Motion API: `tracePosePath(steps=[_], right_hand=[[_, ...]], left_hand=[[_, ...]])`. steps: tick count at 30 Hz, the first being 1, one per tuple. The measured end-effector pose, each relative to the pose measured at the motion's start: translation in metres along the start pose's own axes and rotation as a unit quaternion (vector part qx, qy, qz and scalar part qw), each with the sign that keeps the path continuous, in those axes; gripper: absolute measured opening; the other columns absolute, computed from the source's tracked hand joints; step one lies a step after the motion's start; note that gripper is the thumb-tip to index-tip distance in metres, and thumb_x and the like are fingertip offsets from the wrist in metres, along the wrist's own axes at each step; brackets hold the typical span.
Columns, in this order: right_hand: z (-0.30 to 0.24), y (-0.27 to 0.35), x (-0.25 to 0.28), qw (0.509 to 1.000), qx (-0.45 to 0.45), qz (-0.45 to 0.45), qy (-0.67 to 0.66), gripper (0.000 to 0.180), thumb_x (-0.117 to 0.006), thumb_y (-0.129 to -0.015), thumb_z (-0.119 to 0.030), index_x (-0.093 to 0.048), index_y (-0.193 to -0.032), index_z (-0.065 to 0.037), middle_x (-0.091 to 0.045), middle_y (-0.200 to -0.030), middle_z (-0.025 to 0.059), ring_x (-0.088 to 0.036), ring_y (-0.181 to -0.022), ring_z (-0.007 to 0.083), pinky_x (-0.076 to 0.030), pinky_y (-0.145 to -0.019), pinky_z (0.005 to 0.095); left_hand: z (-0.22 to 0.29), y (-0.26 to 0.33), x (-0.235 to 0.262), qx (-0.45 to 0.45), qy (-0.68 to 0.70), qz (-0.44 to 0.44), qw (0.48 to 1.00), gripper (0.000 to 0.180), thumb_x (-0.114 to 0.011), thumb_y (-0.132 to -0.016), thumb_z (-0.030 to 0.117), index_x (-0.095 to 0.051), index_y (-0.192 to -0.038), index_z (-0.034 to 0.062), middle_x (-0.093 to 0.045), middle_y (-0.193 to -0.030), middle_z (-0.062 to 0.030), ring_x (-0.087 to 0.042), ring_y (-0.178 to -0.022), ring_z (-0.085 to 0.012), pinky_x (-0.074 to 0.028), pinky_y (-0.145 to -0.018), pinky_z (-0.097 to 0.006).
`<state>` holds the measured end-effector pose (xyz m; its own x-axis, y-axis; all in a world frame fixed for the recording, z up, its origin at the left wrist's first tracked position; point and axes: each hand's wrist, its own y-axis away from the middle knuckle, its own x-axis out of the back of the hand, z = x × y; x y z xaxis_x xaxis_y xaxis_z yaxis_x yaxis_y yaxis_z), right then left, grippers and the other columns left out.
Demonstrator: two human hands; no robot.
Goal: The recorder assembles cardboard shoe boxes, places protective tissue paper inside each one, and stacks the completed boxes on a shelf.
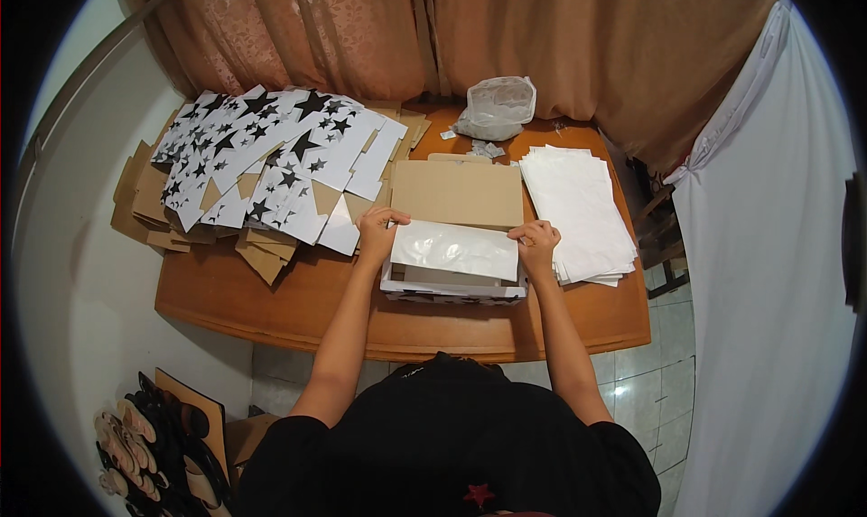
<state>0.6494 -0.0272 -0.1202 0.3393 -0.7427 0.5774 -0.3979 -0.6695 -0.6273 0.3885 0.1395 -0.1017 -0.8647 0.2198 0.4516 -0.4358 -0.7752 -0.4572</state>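
A glossy white sheet (454,249) is stretched between my hands over an open cardboard box (452,296). My left hand (381,228) pinches the sheet's far left corner. At the far right corner, my right hand (536,242) has its fingers closed on it too. The box has white outer sides with black stars, and its brown lid (458,192) stands raised at the back. Part of the box's inside shows below the sheet's near edge; the rest is hidden.
Flat star-printed cardboard blanks (271,160) are piled at the left of the wooden table (262,296). A stack of white sheets (582,210) lies at the right. Behind the box sits a clear plastic bag (497,109) with small packets (488,149) beside it. Shoes (135,436) stand at lower left.
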Motion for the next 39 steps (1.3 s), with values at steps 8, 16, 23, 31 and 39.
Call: tracePosePath(steps=[8, 16, 23, 31, 39], right_hand=[[-0.003, -0.001, 0.004, 0.999, 0.003, -0.033, -0.038, 0.016, -0.064, -0.063, 0.0, -0.065, -0.067, -0.015, -0.061, -0.083, -0.0061, -0.051, -0.089, 0.0182, -0.03, -0.084, 0.0367], [-0.023, -0.003, 0.015, 0.997, -0.034, -0.061, -0.026, 0.021, -0.065, -0.07, -0.013, -0.065, -0.091, -0.014, -0.057, -0.101, 0.0043, -0.049, -0.099, 0.0261, -0.037, -0.084, 0.0404], [-0.063, 0.012, -0.003, 0.965, -0.006, -0.241, 0.106, 0.075, -0.078, -0.06, -0.026, -0.044, -0.126, -0.018, -0.043, -0.126, 0.0104, -0.036, -0.118, 0.0303, -0.026, -0.099, 0.0492], [-0.062, 0.008, 0.008, 0.944, 0.027, -0.298, 0.139, 0.052, -0.078, -0.061, -0.025, -0.057, -0.108, -0.016, -0.048, -0.117, 0.0071, -0.038, -0.114, 0.0295, -0.022, -0.099, 0.0494], [-0.049, 0.003, -0.003, 0.979, 0.016, -0.203, 0.031, 0.028, -0.067, -0.073, -0.025, -0.061, -0.098, -0.013, -0.052, -0.114, 0.0038, -0.043, -0.113, 0.0244, -0.021, -0.099, 0.0566]], left_hand=[[-0.009, 0.013, 0.011, -0.005, -0.05, -0.036, 0.998, 0.023, -0.055, -0.069, -0.004, -0.066, -0.082, 0.0128, -0.066, -0.09, 0.0002, -0.057, -0.087, -0.0189, -0.033, -0.086, -0.035], [0.048, 0.027, 0.013, -0.106, -0.15, -0.101, 0.978, 0.039, -0.064, -0.076, 0.022, -0.057, -0.114, 0.0179, -0.038, -0.136, -0.0086, -0.029, -0.13, -0.0292, -0.022, -0.103, -0.045], [0.044, 0.036, -0.011, 0.0, -0.202, -0.172, 0.964, 0.053, -0.076, -0.064, 0.026, -0.057, -0.113, 0.0212, -0.04, -0.13, -0.0122, -0.036, -0.122, -0.0299, -0.025, -0.099, -0.046], [0.057, 0.041, -0.02, -0.075, -0.272, -0.046, 0.958, 0.044, -0.073, -0.067, 0.027, -0.059, -0.107, 0.0195, -0.044, -0.12, -0.0084, -0.037, -0.117, -0.0259, -0.023, -0.096, -0.051], [0.041, 0.046, -0.027, -0.06, -0.288, -0.17, 0.94, 0.032, -0.067, -0.073, 0.027, -0.061, -0.104, 0.02, -0.053, -0.109, -0.0016, -0.044, -0.109, -0.0196, -0.023, -0.094, -0.05]])
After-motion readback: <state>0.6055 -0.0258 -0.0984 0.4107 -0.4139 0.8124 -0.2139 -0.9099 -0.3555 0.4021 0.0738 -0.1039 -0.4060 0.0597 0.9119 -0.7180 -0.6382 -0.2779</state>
